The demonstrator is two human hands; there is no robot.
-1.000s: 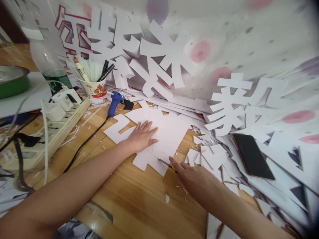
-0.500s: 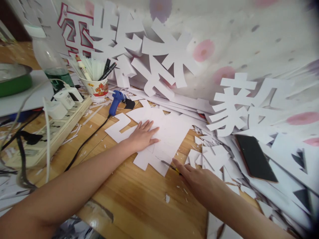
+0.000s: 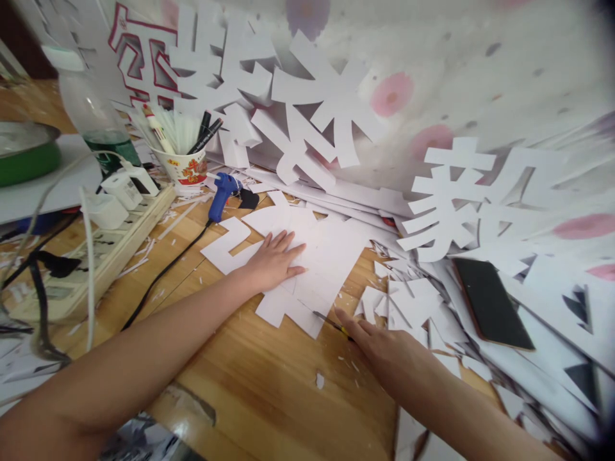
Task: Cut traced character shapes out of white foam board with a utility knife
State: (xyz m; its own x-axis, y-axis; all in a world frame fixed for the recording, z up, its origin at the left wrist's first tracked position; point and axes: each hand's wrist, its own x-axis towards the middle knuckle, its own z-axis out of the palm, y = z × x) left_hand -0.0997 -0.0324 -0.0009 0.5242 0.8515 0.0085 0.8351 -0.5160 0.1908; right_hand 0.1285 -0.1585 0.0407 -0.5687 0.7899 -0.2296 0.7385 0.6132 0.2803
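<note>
My left hand (image 3: 276,259) lies flat with fingers spread on a white foam-board sheet (image 3: 331,250), which is partly cut into a character shape and rests on the wooden table. In my right hand (image 3: 360,330) is a craft knife (image 3: 342,329) with a dark blade and a bit of yellow on its handle. Its blade lies over the sheet's lower right part, near a thin line on the board. Most of the knife's handle is hidden by my fingers.
A blue glue gun (image 3: 222,197) lies behind the sheet, its cord running left. Near it stand a paper cup of pens (image 3: 185,169) and a power strip (image 3: 96,256). White offcuts (image 3: 416,301) and a phone (image 3: 492,304) lie to the right. Cut-out characters (image 3: 331,89) stand at the back.
My right hand and the knife have shifted very slightly right and down along the sheet's edge. My left hand keeps its place on the sheet.
</note>
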